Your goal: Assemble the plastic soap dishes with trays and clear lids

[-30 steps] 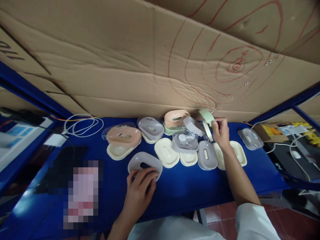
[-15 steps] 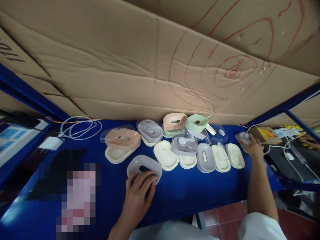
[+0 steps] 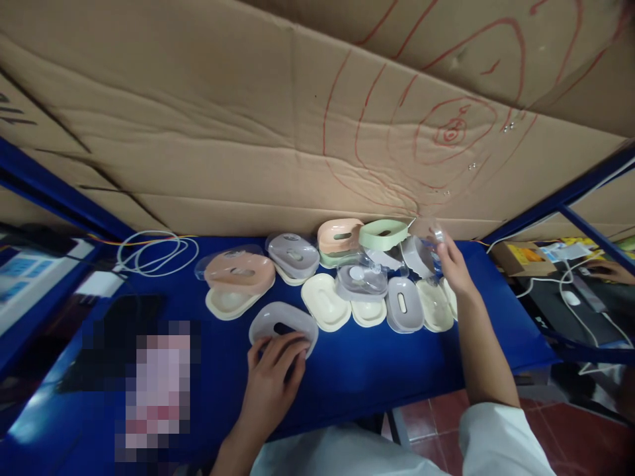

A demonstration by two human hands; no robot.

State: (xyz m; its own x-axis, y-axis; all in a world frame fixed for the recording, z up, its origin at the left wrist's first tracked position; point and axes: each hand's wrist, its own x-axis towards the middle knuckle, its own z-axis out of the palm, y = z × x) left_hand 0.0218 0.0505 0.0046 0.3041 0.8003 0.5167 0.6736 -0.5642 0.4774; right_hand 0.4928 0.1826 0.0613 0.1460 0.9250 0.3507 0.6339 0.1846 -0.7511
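Observation:
My left hand [image 3: 278, 360] curls its fingers over the near rim of a grey oval soap dish [image 3: 290, 312] with a dark slot in it, resting on the blue table. At the back right, my right hand [image 3: 450, 259] is closed on a clear plastic lid [image 3: 436, 233], raised and tilted. Beside those fingers a grey dish part [image 3: 417, 256] leans on its side; whether I touch it I cannot tell. A green slotted tray [image 3: 383, 233] and a peach one [image 3: 341, 234] lie left of it. Cream bases [image 3: 325, 303] line the middle.
At the left stand a peach dish [image 3: 241, 271] and a grey lidded dish [image 3: 292, 256]. A coiled white cable [image 3: 157, 254] lies behind them. Cardboard [image 3: 223, 132] walls the back. An open box [image 3: 523, 264] and a black device with cables are at the right.
My right hand has moved left and back from the table's right end, lifting the clear lid. A grey part now leans near it. My left hand stays on its dish; the view shifts slightly.

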